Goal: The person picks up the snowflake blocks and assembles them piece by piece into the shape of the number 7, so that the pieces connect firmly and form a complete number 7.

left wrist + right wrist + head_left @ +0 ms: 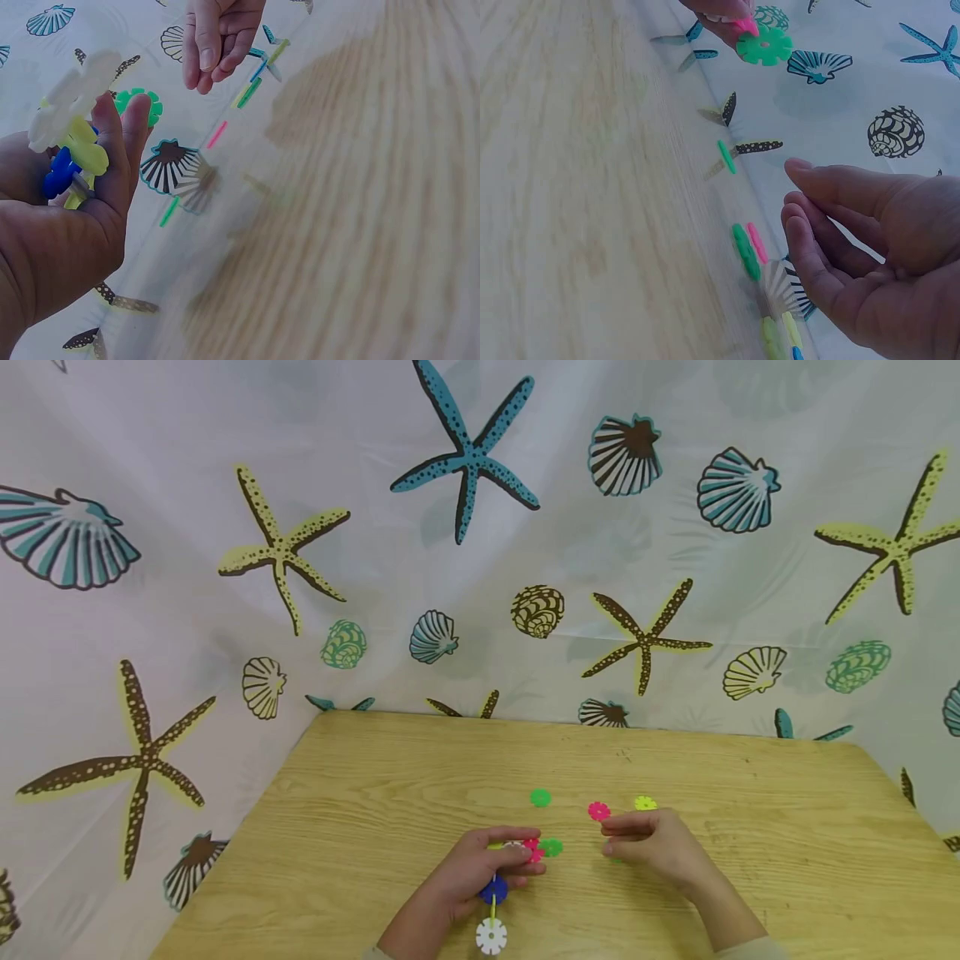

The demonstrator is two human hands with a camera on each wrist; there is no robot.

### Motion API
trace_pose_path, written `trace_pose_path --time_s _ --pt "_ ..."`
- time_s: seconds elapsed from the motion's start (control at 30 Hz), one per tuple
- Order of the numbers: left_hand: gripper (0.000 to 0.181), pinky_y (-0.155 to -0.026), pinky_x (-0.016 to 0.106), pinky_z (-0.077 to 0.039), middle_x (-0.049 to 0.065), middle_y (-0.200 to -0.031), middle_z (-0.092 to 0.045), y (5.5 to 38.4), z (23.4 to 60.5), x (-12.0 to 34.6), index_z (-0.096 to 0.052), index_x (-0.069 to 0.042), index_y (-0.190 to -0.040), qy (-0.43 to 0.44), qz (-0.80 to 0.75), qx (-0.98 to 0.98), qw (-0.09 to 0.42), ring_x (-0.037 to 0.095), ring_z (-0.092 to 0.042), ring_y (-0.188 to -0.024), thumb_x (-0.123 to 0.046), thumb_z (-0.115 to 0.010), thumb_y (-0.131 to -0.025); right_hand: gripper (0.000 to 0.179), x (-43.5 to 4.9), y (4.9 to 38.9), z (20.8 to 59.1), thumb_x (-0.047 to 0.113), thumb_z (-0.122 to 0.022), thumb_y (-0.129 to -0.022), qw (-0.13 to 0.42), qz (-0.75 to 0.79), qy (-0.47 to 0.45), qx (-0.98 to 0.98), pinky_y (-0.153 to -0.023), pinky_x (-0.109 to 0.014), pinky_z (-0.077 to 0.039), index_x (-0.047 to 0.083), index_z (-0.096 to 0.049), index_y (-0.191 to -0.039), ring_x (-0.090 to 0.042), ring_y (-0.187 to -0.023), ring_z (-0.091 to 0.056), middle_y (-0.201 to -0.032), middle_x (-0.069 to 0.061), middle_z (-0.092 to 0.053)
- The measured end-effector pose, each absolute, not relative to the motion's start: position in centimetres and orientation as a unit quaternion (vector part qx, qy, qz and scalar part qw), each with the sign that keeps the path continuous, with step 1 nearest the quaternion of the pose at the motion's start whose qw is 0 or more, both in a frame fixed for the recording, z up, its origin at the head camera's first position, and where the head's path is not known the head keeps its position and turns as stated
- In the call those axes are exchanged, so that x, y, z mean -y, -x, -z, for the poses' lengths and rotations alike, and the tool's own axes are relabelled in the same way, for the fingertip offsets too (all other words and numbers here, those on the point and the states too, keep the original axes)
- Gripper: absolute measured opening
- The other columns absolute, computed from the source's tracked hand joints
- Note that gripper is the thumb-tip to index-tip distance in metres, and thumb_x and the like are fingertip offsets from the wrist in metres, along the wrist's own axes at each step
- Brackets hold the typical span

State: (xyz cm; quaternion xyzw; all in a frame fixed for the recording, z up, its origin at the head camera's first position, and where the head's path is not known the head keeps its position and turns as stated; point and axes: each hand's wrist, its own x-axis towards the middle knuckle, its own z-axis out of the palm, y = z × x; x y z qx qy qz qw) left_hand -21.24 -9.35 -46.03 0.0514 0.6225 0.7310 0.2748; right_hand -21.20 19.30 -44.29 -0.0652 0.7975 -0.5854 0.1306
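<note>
In the head view my left hand (467, 870) holds a linked chain of notched plastic discs between thumb and fingers. A white disc (491, 937) hangs at the chain's near end, with a blue disc (494, 890) above it. Past the fingertips stick out a pink disc (534, 853) and a green disc (552, 847); the palm and fingers hide part of the chain. In the left wrist view, yellow pieces (86, 146) of it show too. My right hand (663, 847), loosely bent, has nothing between thumb and fingers (817, 232), close to the loose discs.
On the wooden table (405, 760) lie a loose green disc (541, 797), a pink disc (599, 811) and a yellow disc (645, 803). Another green disc (617, 860) peeks from under the right hand. A curtain (360, 560) printed with shells and starfish stands behind the table.
</note>
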Motion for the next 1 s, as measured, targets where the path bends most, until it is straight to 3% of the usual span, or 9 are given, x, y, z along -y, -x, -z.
trace_pose_path --time_s 0.23,0.63,1.0 --pt "0.043 -0.07 0.018 -0.06 0.016 -0.12 -0.068 21.2 46.0 9.4 -0.057 0.001 -0.138 -0.056 -0.731 -0.622 0.275 0.017 -0.075 -0.096 -0.012 -0.064 -0.097 0.049 -20.1 21.4 44.5 0.014 -0.08 -0.085 0.127 0.571 0.068 -0.808 -0.086 -0.026 -0.059 -0.01 -0.064 -0.125 -0.029 -0.11 -0.068 -0.124 -0.025 -0.067" --pt "0.044 -0.068 0.017 -0.059 0.015 -0.121 -0.069 21.0 45.9 9.4 -0.057 0.001 -0.138 -0.054 -0.732 -0.62 0.278 0.016 -0.075 -0.093 -0.013 -0.065 -0.097 0.049 -20.5 21.7 45.5 0.005 -0.083 -0.079 0.114 0.556 0.073 -0.82 -0.083 -0.022 -0.059 -0.012 -0.064 -0.121 -0.03 -0.106 -0.068 -0.122 -0.027 -0.068" --pt "0.043 -0.066 0.016 -0.059 0.016 -0.117 -0.071 21.0 45.8 9.4 -0.058 0.0 -0.137 -0.05 -0.731 -0.62 0.281 0.015 -0.075 -0.092 -0.013 -0.065 -0.097 0.043 -19.8 21.4 45.5 0.003 -0.086 -0.075 0.085 0.497 0.027 -0.863 -0.082 -0.027 -0.058 -0.005 -0.071 -0.114 -0.019 -0.096 -0.065 -0.115 -0.016 -0.072"
